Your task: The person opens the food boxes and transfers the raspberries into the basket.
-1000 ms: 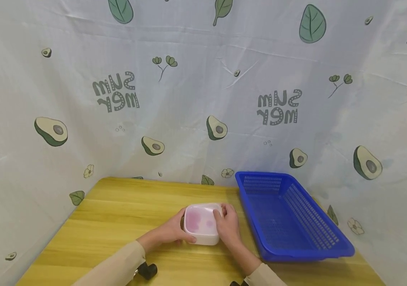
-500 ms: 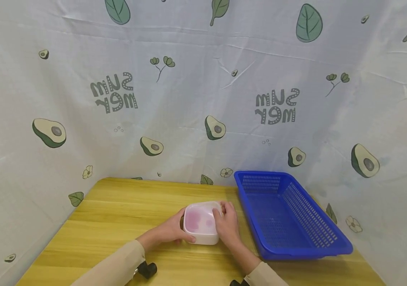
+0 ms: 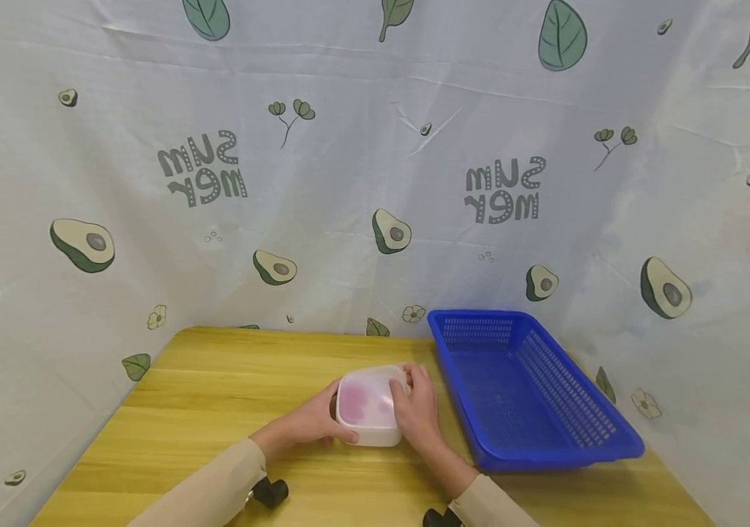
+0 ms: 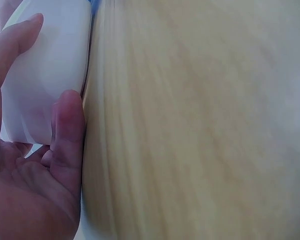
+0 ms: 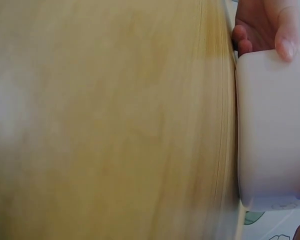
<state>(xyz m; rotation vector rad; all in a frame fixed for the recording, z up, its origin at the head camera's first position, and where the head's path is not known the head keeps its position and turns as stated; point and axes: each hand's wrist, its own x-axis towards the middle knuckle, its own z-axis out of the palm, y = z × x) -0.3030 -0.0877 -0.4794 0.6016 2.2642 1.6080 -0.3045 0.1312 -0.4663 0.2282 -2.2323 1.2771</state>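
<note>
A small white plastic food container (image 3: 370,435) sits on the table between the two hands. Something pink shows through its translucent top (image 3: 368,399). My left hand (image 3: 314,419) grips the left side, its thumb along the front wall; in the left wrist view its fingers (image 4: 69,117) lie low against the white wall. On the other side, my right hand (image 3: 417,410) holds the right edge, thumb over the top and fingers round the far right corner. The right fingertips are mostly hidden. Whether the lid's far right corner is raised, I cannot tell.
A blue perforated plastic basket (image 3: 474,432) stands on the right of the wood-grain table (image 3: 236,366), close beside the right hand. Behind the table hangs a pale curtain (image 3: 322,183) printed with avocados and leaves.
The head view has shifted slightly, so everything appears a little further up and left. Both hands keep the same hold on the food container.
</note>
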